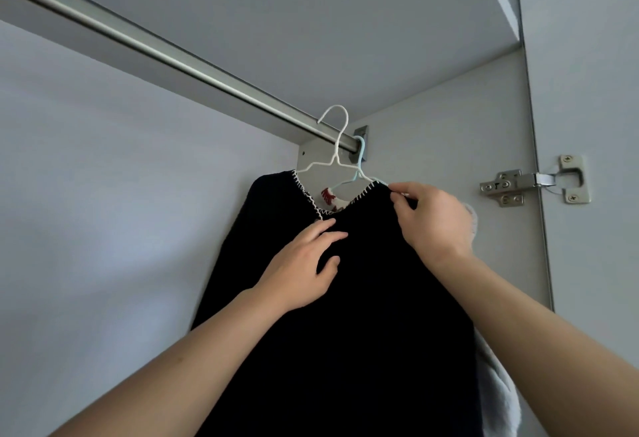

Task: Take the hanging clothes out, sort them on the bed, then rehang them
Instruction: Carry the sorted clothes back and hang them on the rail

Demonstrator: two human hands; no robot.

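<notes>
While right hand (434, 219) pinches black sweater (345, 315) shoulder and left hand (304, 264) rests flat, lift white hanger (333, 146) hook clear of rail (173, 56).

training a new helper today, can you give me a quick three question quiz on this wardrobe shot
1. True or false: the white hanger carrying the black garment is hooked over the rail.
2. Which hand pinches the garment's shoulder edge: A) left hand B) right hand C) neither?
3. Fill in: the pale blue hanger hangs on the rail at its ____ end, beside the bracket.

Key
1. False: its hook stands free in front of the rail, not over it.
2. B; the left hand rests on the garment's front below the neckline.
3. Right, as seen in the picture.
</notes>
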